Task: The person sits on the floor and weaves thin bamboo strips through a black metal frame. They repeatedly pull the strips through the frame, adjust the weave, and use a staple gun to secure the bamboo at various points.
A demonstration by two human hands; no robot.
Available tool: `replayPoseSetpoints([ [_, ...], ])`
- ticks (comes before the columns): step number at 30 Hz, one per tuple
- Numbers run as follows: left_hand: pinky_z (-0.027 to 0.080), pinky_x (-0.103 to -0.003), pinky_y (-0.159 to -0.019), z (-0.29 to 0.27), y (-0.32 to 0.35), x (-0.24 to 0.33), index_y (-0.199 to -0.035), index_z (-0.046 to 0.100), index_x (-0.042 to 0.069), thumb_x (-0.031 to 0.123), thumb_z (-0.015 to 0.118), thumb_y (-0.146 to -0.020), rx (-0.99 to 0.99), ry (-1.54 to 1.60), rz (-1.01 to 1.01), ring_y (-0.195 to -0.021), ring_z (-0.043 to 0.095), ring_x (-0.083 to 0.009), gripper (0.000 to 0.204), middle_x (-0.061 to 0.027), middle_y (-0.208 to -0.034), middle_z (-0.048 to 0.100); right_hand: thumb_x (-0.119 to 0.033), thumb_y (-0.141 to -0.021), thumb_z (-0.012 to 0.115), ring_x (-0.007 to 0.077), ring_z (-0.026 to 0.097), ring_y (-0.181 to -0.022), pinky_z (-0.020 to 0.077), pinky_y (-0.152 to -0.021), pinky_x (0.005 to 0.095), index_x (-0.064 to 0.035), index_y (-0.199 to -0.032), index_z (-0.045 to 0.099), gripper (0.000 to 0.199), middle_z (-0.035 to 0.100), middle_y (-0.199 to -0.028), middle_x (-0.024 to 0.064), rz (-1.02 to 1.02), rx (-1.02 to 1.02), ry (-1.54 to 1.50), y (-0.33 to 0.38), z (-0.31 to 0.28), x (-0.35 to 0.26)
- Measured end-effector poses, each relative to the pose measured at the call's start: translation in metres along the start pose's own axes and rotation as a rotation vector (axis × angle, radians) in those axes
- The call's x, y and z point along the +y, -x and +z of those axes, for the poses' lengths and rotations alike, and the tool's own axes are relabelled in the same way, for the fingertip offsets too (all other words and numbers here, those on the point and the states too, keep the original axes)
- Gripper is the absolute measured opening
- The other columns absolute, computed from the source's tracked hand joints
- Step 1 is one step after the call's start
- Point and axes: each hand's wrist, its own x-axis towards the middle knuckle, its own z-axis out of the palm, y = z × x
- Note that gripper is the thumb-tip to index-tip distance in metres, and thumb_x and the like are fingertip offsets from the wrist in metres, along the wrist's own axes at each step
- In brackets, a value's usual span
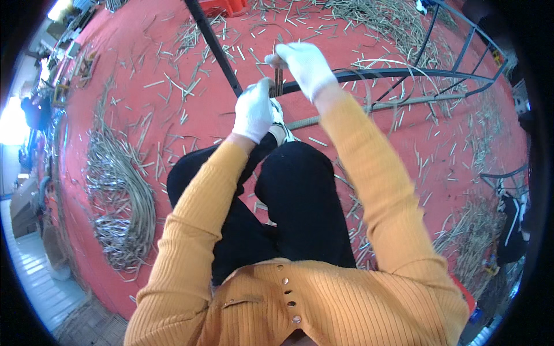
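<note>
Red floor (pixel 190 55), strewn with short pale offcuts. Worker seated, knees in black trousers (pixel 300 184) at centre frame; sleeves of a mustard ribbed cardigan (pixel 346 300) come up from the lower edge.

Left hand (pixel 253 112), white-gloved, upper centre: fingers curled nearly closed beside the lower part of some narrow brown strips (pixel 279 82). Whether it grips strips or bar, cannot tell; fingertips hidden. Right hand (pixel 309 66), also gloved, a little higher and to the right: thumb and fingers drawn together in a pinch at the strips' upper end. The strips stand between the two hands, at the near end of a dark metal frame (pixel 404 73).

Frame crowds the work area: one bar slants down from the top edge to just above the left hand; another runs right to a rounded, cross-barred end at upper right. Pale loops of loose strip (pixel 369 92) arch around this bar, just right of the right wrist. Below it, a grey-green rod (pixel 375 108) lies roughly alongside. A white shoe (pixel 281 130) sits directly under the hands, close to the rod's left end.

Around: large heap of long strips (pixel 118 202) at left; another spread (pixel 381 26) at upper right, partly behind the frame; red plastic object (pixel 225 7) cut off by the top edge.
</note>
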Motion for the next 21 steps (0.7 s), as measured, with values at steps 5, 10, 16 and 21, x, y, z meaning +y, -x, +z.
replayPoseSetpoints([
  [5, 0.052, -0.045, -0.08, 0.004, -0.008, 0.002, -0.11, 0.064, 0.007, 0.016, 0.066, -0.087, -0.129, -0.176, 0.15, -0.092, 0.065, -0.0365, 0.025, -0.0135, -0.099, 0.068, -0.021, -0.097, 0.056, 0.019, 0.072, -0.073, 0.0569, -0.074, 0.0366, -0.0002, -0.093, 0.072, 0.027, 0.076, -0.09, 0.0123, 0.598, -0.18, 0.321, -0.111, 0.002, 0.047],
  [10, 0.052, -0.046, -0.08, 0.004, -0.046, -0.006, -0.107, 0.065, 0.01, 0.026, 0.064, -0.091, -0.343, -0.211, -0.054, -0.094, 0.067, -0.0353, 0.023, -0.0122, -0.097, 0.068, -0.032, -0.092, 0.067, 0.0305, 0.066, -0.091, 0.0474, -0.081, 0.0417, -0.0086, -0.088, 0.065, 0.024, 0.066, -0.089, 0.0095, -0.641, 0.433, 1.064, -0.013, -0.022, 0.036],
  [16, 0.05, -0.047, -0.094, -0.011, -0.074, -0.004, -0.117, 0.068, 0.008, 0.034, 0.06, -0.095, -0.755, -0.174, -0.137, -0.11, 0.065, -0.0373, 0.036, -0.0186, -0.114, 0.069, -0.004, -0.094, 0.058, 0.0154, 0.065, -0.085, 0.0511, -0.074, 0.0306, 0.0002, -0.131, 0.052, 0.038, 0.064, -0.116, 0.0129, 0.265, 0.277, -0.597, 0.06, 0.029, 0.075],
  [21, 0.051, -0.05, -0.089, -0.004, -0.051, -0.006, -0.111, 0.067, 0.005, 0.033, 0.057, -0.097, -0.63, -0.163, -0.067, -0.105, 0.066, -0.0396, 0.033, -0.0212, -0.109, 0.07, -0.034, -0.099, 0.057, 0.0463, 0.059, -0.097, 0.0487, -0.081, 0.0522, -0.0021, -0.098, 0.061, 0.032, 0.061, -0.098, 0.026, -0.165, -0.023, 0.748, 0.151, -0.02, 0.146],
])
